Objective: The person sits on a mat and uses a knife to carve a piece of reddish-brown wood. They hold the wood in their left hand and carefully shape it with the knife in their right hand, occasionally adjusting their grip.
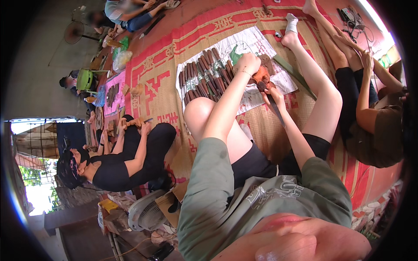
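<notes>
My right hand [276, 97] is closed on a knife [276, 111], whose narrow grey blade slants back toward me. Its dark brown handle end lies against a crumpled orange-red, wet-looking thing [262, 75], perhaps a cloth or bag. My left hand [248, 64] is closed beside that orange thing; what its fingers hold is hidden. Rows of dark brown handles [202, 71] lie on a white printed sheet [257, 37] to the left of my hands. A green piece [235, 53] sits at the far side of my left hand.
A red-and-tan woven mat [165, 87] spreads under my legs. To the left, a person in black [115, 169] holds an orange-brown piece; another person [376, 126] sits close on the right. A floor fan [148, 211] stands at lower left. A green strip [296, 76] crosses beside my right leg.
</notes>
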`<state>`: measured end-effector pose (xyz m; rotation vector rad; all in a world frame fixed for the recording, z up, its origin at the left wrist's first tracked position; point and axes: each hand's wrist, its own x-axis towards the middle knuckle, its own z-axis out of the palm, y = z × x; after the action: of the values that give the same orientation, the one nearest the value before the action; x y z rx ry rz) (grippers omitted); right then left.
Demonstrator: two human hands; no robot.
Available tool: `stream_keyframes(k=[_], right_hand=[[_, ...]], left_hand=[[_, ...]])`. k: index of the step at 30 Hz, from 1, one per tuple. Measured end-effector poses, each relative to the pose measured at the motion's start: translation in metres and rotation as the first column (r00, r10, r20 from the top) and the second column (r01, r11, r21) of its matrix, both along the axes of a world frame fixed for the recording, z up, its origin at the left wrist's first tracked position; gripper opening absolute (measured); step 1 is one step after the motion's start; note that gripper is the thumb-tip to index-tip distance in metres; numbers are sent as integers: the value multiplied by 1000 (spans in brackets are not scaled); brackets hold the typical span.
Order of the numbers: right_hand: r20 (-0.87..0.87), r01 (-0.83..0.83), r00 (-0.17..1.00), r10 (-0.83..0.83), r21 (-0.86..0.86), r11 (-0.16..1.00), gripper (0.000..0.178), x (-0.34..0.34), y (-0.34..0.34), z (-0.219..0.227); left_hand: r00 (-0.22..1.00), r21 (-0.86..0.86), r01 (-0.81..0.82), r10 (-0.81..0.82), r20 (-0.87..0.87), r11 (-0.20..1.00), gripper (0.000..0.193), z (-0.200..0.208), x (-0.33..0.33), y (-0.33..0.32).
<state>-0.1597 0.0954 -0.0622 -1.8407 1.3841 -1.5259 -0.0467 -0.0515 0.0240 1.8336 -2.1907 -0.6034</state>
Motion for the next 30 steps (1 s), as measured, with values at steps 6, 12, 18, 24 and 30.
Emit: stream_keyframes(k=[6, 12, 18, 24, 30], right_hand=[[60, 10, 998, -7, -47, 999, 14, 8, -10, 27], [46, 2, 999, -1, -29, 1000, 17, -5, -3, 6], [69, -5, 998, 7, -28, 1000, 15, -3, -13, 16], [61, -29, 998, 32, -36, 999, 13, -6, -4, 16], [75, -8, 997, 17, -110, 994, 15, -3, -1, 14]], left_hand=[[1000, -32, -22, 23, 16, 999, 31, -5, 0, 3], [999, -30, -12, 13, 35, 999, 30, -6, 1, -5], [1000, -29, -8, 8, -2, 1000, 32, -3, -1, 2], [999, -7, -35, 35, -2, 999, 33, 0, 0, 2], [1000, -17, -12, 12, 16, 1000, 33, -9, 3, 2]])
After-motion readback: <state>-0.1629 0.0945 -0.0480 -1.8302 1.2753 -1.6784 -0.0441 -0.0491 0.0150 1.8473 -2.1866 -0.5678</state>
